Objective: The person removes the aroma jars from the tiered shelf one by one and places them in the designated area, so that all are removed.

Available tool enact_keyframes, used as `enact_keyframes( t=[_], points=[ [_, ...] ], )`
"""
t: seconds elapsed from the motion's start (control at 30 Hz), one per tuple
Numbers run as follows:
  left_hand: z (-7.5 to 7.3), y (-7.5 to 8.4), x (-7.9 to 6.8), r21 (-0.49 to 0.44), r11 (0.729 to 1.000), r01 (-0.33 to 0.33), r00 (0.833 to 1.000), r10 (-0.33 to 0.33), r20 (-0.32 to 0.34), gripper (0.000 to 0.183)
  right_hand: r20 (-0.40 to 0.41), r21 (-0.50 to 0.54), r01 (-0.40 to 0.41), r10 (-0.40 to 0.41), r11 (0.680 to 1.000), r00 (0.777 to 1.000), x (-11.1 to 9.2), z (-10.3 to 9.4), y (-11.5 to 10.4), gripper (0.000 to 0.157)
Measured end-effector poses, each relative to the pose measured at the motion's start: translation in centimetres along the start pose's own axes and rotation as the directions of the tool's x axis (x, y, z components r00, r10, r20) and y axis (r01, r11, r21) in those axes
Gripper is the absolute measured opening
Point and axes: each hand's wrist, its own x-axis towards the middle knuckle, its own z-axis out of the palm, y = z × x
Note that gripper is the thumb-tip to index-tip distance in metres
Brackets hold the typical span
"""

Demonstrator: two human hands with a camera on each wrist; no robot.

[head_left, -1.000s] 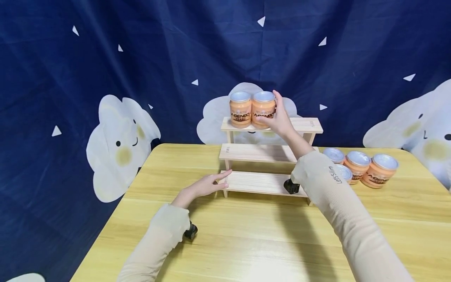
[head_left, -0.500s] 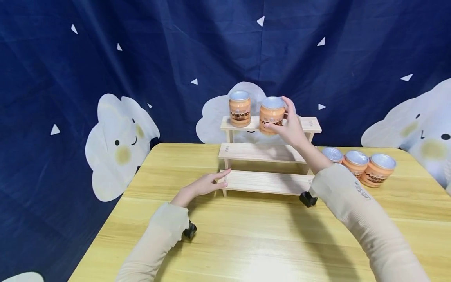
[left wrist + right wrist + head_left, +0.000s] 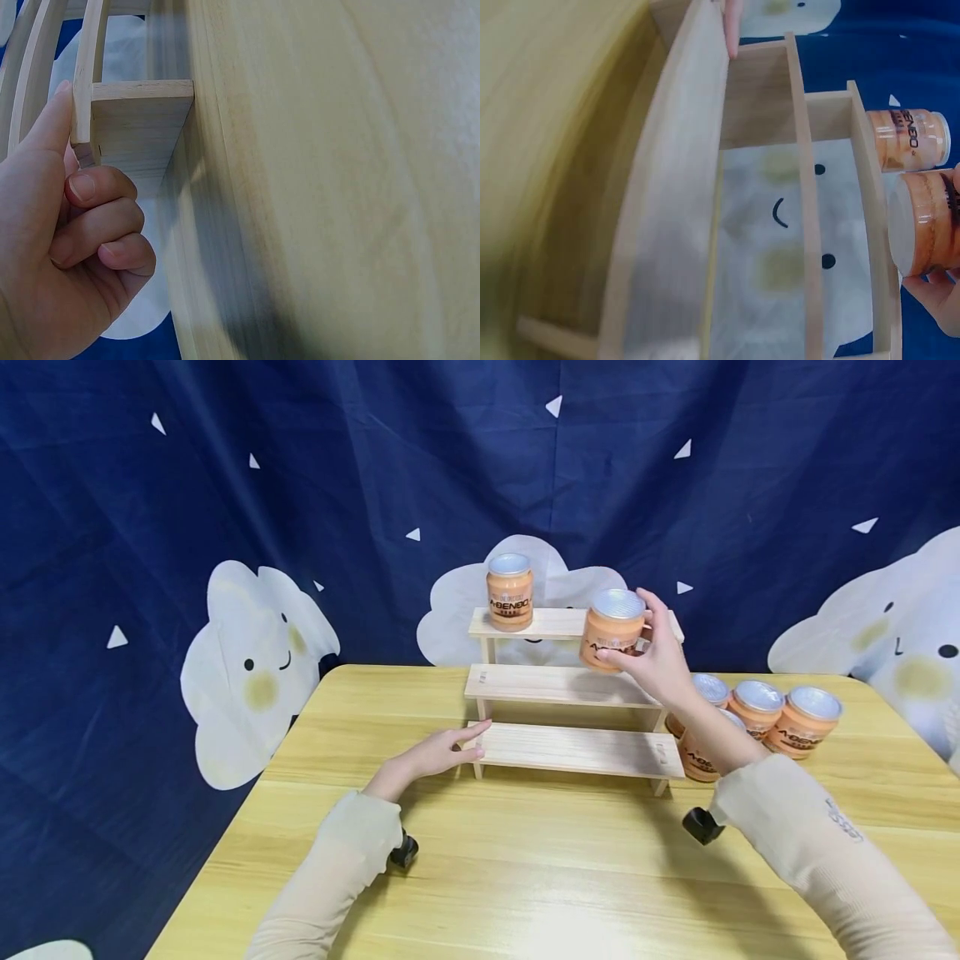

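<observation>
My right hand [image 3: 660, 664] grips an orange jar [image 3: 611, 631] with a silver lid, thumb in front. The jar is held upright, in front of the right part of the top step; in the right wrist view the held jar [image 3: 926, 221] shows its pale base. My left hand [image 3: 431, 754] pinches the left end of the lowest step of a three-step wooden display shelf [image 3: 573, 749]. In the left wrist view the thumb lies along the board [image 3: 86, 112], fingers curled beneath. A second orange jar [image 3: 510, 593] stands at the left end of the top step.
Several more orange jars [image 3: 804, 722] stand on the wooden table [image 3: 525, 860] to the right of the shelf, partly behind my right forearm. A dark blue curtain [image 3: 375, 460] with white clouds hangs behind the table.
My right hand has lifted the jar off the top step, away from the other jar, and carried it right and toward me. The left hand stays on the shelf's lowest step.
</observation>
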Motion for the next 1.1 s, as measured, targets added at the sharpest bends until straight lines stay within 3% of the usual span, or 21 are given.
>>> enact_keyframes(
  t=[0.1,0.5,1.1],
  points=[
    [0.0,0.0,0.0,0.001,1.0,0.0,1.0,0.0,-0.001,0.057,-0.037,-0.039,0.039,-0.04,0.998,0.999,-0.8,-0.8,1.3,0.091],
    [0.1,0.1,-0.1,-0.017,1.0,0.004,1.0,-0.004,0.0,0.058,-0.096,-0.068,0.05,-0.057,0.996,0.994,-4.6,-5.3,3.5,0.089],
    [0.1,0.1,-0.1,-0.009,1.0,0.002,1.0,-0.002,-0.004,0.057,-0.2,-0.125,-0.065,0.039,0.99,0.979,-8.6,-11.8,7.8,0.086]
  ],
)
